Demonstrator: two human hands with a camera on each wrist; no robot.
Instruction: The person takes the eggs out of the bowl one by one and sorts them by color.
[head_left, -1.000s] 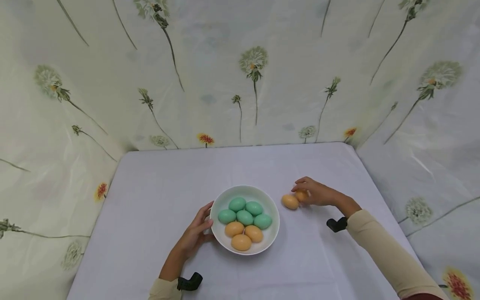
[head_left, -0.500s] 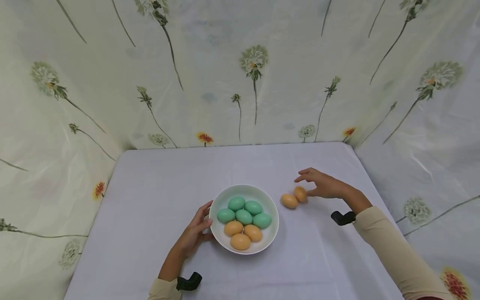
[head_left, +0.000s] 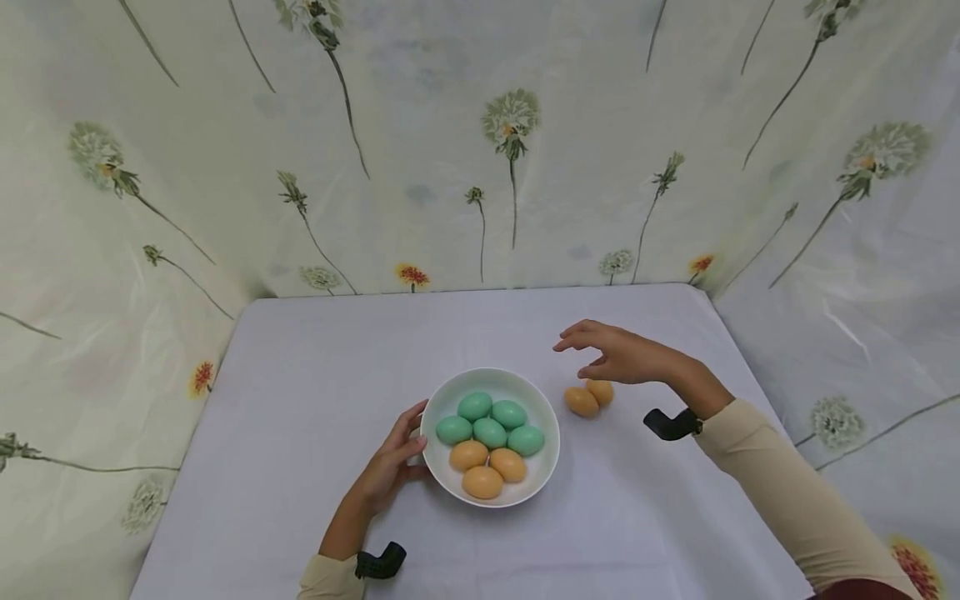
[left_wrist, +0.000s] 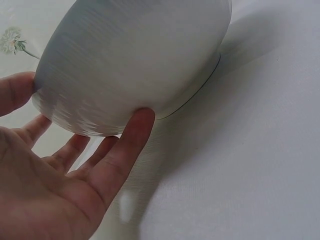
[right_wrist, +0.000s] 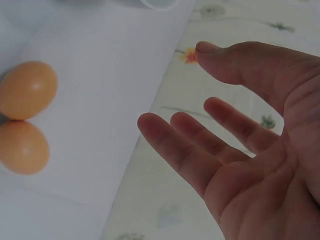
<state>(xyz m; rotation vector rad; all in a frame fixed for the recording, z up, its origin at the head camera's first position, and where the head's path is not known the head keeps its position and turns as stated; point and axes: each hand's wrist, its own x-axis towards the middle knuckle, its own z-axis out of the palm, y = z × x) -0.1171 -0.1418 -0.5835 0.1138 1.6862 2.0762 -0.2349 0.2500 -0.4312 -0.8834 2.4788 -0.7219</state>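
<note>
My left hand [head_left: 386, 468] holds the side of a white bowl [head_left: 542, 467], its fingers and thumb spread against the outer wall in the left wrist view. Inside the bowl lie several green eggs [head_left: 489, 433] toward the back and three orange eggs [head_left: 482, 482] toward the front. Just right of the bowl, two more orange eggs touch on the table: a nearer one [head_left: 581, 402] and a farther one [head_left: 600, 392], partly covered by my right hand [head_left: 628, 354] in the head view. That hand hovers with extended fingers and holds nothing.
A white cloth [head_left: 337, 350] covers the table, whose back edge meets a hanging sheet with dandelion prints [head_left: 427, 150]. Similar sheets hang at the left and right. A dark camera mount sits on each wrist.
My right hand has let go of the farther loose egg, then risen and shifted left above the pair. My left hand and the bowl stay in place.
</note>
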